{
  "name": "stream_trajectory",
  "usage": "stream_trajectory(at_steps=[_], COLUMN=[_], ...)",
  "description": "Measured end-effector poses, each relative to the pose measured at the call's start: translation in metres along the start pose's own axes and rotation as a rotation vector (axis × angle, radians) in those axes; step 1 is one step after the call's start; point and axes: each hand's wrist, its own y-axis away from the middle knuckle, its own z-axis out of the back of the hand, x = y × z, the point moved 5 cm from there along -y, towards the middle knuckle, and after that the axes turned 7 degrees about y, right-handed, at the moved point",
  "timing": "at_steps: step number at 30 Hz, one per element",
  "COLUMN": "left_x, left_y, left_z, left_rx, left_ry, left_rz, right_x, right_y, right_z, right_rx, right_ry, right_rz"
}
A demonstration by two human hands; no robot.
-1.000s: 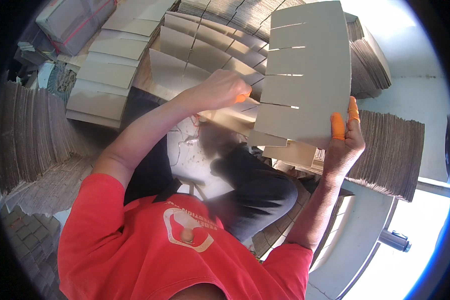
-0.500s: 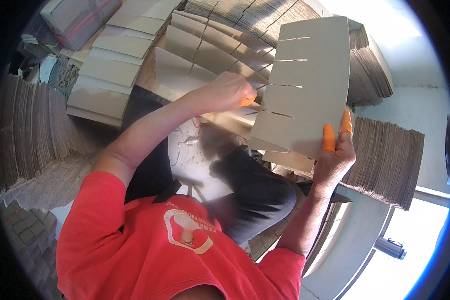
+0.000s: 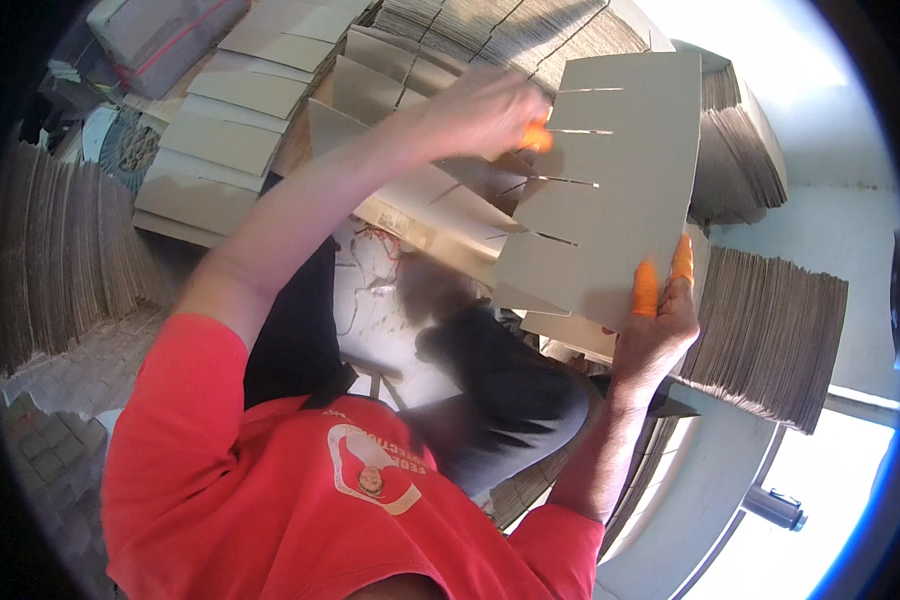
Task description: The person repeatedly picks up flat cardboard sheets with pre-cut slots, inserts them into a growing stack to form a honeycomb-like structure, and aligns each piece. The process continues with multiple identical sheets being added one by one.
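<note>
you are holding a grey slotted cardboard sheet [image 3: 610, 180] up in front of you, flat and matte, with four thin slits cut in from its left edge. your right hand [image 3: 655, 325] is pinching its lower edge, fingers wearing orange rubber tips [image 3: 647, 285] clamped on the board. your left hand [image 3: 485, 105] is closing on the sheet's left edge by the slits, blurred, another orange tip showing. around it, stacks of flat cardboard blanks [image 3: 225, 140] are lying at upper left, and a ribbed pile of corrugated sheets [image 3: 770, 330] is sitting just right.
</note>
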Motion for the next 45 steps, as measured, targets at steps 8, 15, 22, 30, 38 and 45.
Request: stream_trajectory(at_steps=[8,15,22,30,38,45], left_x=[0.075,0.087,0.092,0.100,0.097,0.107], left_y=[-0.065,-0.065,-0.071,-0.068,-0.071,-0.075], left_z=[-0.039,-0.048,-0.052,-0.052,-0.051,-0.055], left_rx=[0.232,0.121,0.080,0.047,0.031,0.066], left_ry=[-0.096,-0.112,-0.177,-0.087,-0.191,-0.182], left_rz=[0.214,0.192,0.232,0.225,0.139,0.158], right_x=[-0.006,0.005,0.004,0.011,0.000,0.009], right_y=[-0.001,-0.020,-0.013,-0.022,-0.007,-0.023], right_z=[0.003,0.007,0.004,-0.010,-0.060,-0.058], right_rx=[0.021,0.201,0.042,0.265,0.268,0.510], right_ry=[-0.041,-0.098,-0.030,-0.148,-0.087,-0.228], right_rz=[-0.010,-0.084,0.096,-0.075,0.107,0.108])
